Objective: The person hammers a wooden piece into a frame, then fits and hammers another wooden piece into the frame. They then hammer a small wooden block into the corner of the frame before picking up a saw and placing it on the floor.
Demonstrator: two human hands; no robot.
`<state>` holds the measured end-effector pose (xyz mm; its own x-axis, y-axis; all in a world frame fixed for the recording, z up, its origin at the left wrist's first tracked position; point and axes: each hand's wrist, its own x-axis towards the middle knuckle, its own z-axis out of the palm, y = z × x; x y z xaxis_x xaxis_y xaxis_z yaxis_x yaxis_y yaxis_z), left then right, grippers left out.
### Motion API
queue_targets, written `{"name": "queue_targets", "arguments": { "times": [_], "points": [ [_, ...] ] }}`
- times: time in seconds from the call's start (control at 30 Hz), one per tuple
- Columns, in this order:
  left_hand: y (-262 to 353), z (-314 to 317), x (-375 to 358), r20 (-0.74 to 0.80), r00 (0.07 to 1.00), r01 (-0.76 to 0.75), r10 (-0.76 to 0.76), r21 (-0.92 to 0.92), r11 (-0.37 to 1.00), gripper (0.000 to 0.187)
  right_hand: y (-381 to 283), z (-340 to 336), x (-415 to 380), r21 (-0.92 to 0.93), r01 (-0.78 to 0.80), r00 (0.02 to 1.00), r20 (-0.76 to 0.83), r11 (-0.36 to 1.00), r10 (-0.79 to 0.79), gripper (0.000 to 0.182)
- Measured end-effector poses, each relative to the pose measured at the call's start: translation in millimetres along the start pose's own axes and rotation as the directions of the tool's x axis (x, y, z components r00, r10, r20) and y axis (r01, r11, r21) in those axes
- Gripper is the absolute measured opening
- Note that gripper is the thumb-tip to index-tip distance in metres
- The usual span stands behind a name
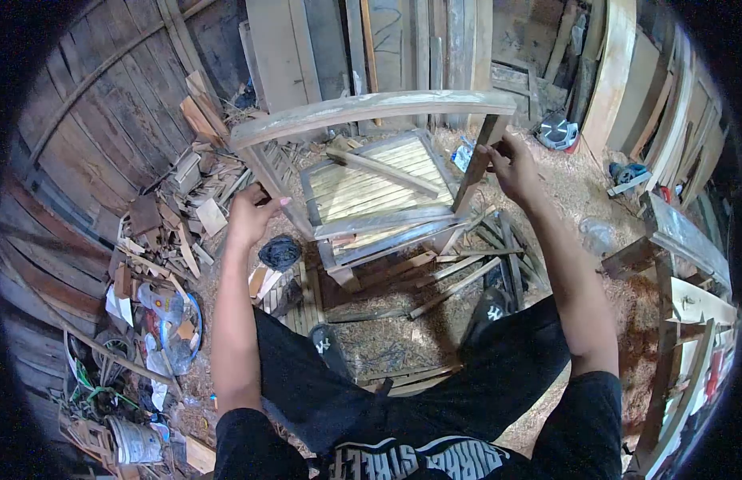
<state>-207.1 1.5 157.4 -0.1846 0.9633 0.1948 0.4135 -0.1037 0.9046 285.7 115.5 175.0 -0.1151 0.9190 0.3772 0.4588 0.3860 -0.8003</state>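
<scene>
A wooden frame [371, 110] stands upright in front of me, with a broad top rail, two side posts and a lower rail. My left hand [252, 214] grips the left post about halfway up, its thumb on the near side and some fingers hidden. Higher up, my right hand [508, 168] has its thumb and fingers closed round the right post. Beyond and beneath the lower rail lies a slatted wooden panel [363, 188] with a dark border. A loose wooden strip [387, 172] rests across the slats.
Offcuts [179, 228] are heaped on the left, near a dark coiled bundle [280, 252]. A circular saw [556, 132] sits on the sawdust at the back right. Planks lean along the back wall. A wooden bench [687, 236] stands at the right. Loose sticks [455, 286] lie before my feet.
</scene>
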Motion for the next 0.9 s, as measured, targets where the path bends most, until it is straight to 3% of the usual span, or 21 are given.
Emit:
{"name": "queue_targets", "arguments": {
  "times": [0.07,0.1,0.13,0.2,0.33,0.4,0.53,0.6,0.63,0.7,0.8,0.87,0.9],
  "points": [
    [9.1,-3.1,5.1,0.001,1.000,-0.001,0.001,0.037,0.999,0.032,-6.1,3.2,-3.7,0.129,0.053,0.998,-0.038,0.990,-0.049,0.032],
    [15.8,-4.4,6.6,0.020,0.999,0.046,-0.048,0.116,0.992,0.033,-0.5,4.5,0.7,0.020,0.145,0.988,-0.058,0.989,-0.144,0.035],
    [20.3,-4.4,6.8,0.036,0.994,0.096,-0.105,0.195,0.976,0.034,6.5,6.0,3.8,0.028,0.137,0.989,-0.059,0.990,-0.136,0.035],
    [18.6,-4.6,10.8,0.030,0.993,0.104,-0.110,0.151,0.983,0.035,16.6,13.6,7.6,-0.007,0.169,0.978,-0.119,0.986,-0.169,0.037],
    [20.7,-5.9,17.1,0.080,0.990,0.099,-0.113,0.156,0.983,0.035,18.0,21.8,14.7,0.116,0.162,0.978,-0.153,0.980,-0.144,0.037],
    [16.3,-11.4,24.6,0.090,0.984,0.125,-0.155,0.280,0.952,0.034,23.0,18.0,18.1,0.133,0.110,0.989,-0.110,0.985,-0.096,0.039],
    [17.3,-8.8,21.9,0.057,0.994,0.086,-0.094,0.125,0.988,0.037,15.5,12.5,17.8,0.182,0.030,0.998,-0.056,0.983,-0.020,0.038],
    [16.9,-10.6,22.6,0.063,0.987,0.135,-0.148,0.175,0.975,0.037,24.6,12.2,19.6,0.216,0.055,0.997,-0.064,0.975,-0.042,0.035],
    [12.3,-12.3,24.3,0.056,0.992,0.099,-0.114,0.215,0.971,0.038,25.9,15.1,20.2,0.350,0.017,0.997,-0.072,0.937,0.009,0.032],
    [9.9,-12.1,25.7,0.030,0.997,0.056,-0.068,0.287,0.956,0.041,26.1,12.4,24.0,0.335,0.003,0.998,-0.061,0.942,0.019,0.031],
    [25.8,-7.0,21.2,-0.014,0.991,0.129,-0.134,0.390,0.912,0.040,35.2,16.3,21.7,0.334,-0.045,0.992,-0.096,0.941,0.081,0.026],
    [24.0,-4.2,18.2,-0.028,0.991,0.130,-0.130,0.392,0.911,0.037,40.0,18.3,18.8,0.367,0.026,0.990,-0.137,0.930,0.027,0.023],
    [19.9,-1.4,15.8,-0.050,0.995,0.102,-0.090,0.304,0.947,0.036,40.4,17.0,15.5,0.362,0.005,0.991,-0.127,0.932,0.044,0.023]
  ]
}}
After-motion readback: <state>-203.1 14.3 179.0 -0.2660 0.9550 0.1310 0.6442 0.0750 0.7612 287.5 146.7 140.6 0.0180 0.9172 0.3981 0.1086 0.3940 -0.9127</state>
